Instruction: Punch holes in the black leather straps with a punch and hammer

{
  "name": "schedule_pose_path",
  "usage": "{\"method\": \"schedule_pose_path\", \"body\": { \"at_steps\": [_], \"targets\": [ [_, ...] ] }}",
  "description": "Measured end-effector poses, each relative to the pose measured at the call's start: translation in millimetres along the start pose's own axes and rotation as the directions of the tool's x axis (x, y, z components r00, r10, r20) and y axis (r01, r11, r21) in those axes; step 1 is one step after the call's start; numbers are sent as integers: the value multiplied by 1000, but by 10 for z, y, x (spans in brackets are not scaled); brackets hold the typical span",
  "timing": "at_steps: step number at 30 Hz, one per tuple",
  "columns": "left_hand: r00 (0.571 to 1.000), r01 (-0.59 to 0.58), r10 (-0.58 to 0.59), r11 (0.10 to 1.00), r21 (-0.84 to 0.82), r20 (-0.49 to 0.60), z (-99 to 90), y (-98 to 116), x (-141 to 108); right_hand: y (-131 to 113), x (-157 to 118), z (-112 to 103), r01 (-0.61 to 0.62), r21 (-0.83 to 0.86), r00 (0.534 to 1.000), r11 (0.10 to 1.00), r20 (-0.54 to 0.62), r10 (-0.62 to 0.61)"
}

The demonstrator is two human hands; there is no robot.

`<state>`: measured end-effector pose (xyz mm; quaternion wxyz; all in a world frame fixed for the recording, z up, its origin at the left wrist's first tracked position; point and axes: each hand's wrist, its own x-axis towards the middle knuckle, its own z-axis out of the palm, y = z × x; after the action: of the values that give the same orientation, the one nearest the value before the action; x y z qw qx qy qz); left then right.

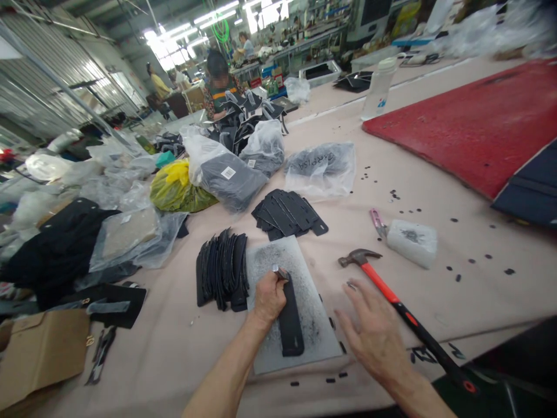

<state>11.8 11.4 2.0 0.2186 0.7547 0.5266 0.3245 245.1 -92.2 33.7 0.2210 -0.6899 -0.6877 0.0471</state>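
Strip lights [216, 11] shine beside bright windows [266, 16], a ribbed wall [43, 61] at left.

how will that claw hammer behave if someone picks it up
The hammer will probably feel head-heavy, given its metal-looking head. It seems unlikely to roll far, since that head sits crosswise. Its straight handle probably won't flex.

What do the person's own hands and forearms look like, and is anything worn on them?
The left hand and right hand are ungloved. Both forearms are bare as far as they show, with no sleeve, watch or bracelet in view. A small dark spot by the right fingers is too blurred to call a ring.
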Motion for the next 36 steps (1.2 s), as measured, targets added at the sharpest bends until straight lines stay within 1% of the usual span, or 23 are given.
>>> {"method": "schedule_pose_path", "body": {
  "at_steps": [2,5,7,9,10,12,13,14,15,16,17,18,19,21,22,23,24,26,28,30,32,34,36],
  "targets": [
    [1000,11,-11,1000,5,6,-6,10,-6,400,35,-69,-150,-178,988,973,-2,152],
    [1000,20,-20,1000,-3,5,-19,27,-5,838,41,-109,-201,-274,957,940,152,248],
    [1000,14,-14,1000,-8,10,-29,37,0,958,40,-120,-284,-209,910,936,250,332],
    [1000,2,-2,1000,-8,19,-41,46,5,954,54,-139,-504,0,800,864,377,467],
    [1000,-3,3,1000,-7,22,-47,49,6,915,66,-154,-632,154,719,759,481,501],
    [1000,-11,11,1000,-10,26,-58,54,7,781,107,-200,-813,415,573,407,695,435],
    [1000,-13,14,1000,-12,28,-62,55,6,689,137,-235,-849,477,529,228,762,374],
    [999,-16,17,1000,-13,29,-66,56,5,582,176,-284,-858,505,506,98,796,331],
    [999,-19,19,1000,-13,29,-68,55,3,460,223,-350,-857,514,497,34,808,317],
    [999,-21,22,1000,-13,28,-68,54,2,325,279,-437,-847,530,510,39,791,337],
    [999,-23,23,1000,-12,26,-69,53,1,183,342,-543,-825,556,550,101,748,372],
    [999,-23,23,1000,-12,24,-69,53,0,41,410,-667,-779,589,620,217,670,408],
    [1000,-21,21,1000,-12,23,-68,53,-1,-96,481,-800,-703,603,710,377,565,420],
    [1000,-12,12,1000,-9,20,-67,55,-2,-323,611,-1051,-409,587,910,699,208,358],
    [1000,-8,8,1000,-7,18,-67,57,-3,-407,664,-1148,-246,498,965,831,49,257],
    [1000,-7,7,1000,-6,15,-66,58,-3,-470,705,-1218,-84,390,991,917,-67,119],
    [1000,-8,8,1000,-7,13,-64,58,-3,-515,736,-1263,66,274,992,960,-122,-33],
    [1000,-9,9,1000,-16,9,-60,54,-3,-567,777,-1302,294,91,955,952,-69,-288],
    [1000,-4,4,999,-32,9,-56,45,-3,-599,806,-1329,402,10,915,916,34,-402],
    [1000,10,-9,999,-41,9,-54,38,-3,-634,828,-1373,394,10,919,919,17,-394],
    [1000,19,-18,999,-37,14,-52,35,-2,-671,833,-1398,305,74,945,949,-144,-293],
    [1000,23,-23,999,-25,15,-51,38,-2,-687,822,-1373,285,122,936,951,-250,-248],
    [1000,25,-25,1000,-19,11,-49,42,-3,-674,816,-1328,355,67,923,933,-182,-338]
  ]
}}
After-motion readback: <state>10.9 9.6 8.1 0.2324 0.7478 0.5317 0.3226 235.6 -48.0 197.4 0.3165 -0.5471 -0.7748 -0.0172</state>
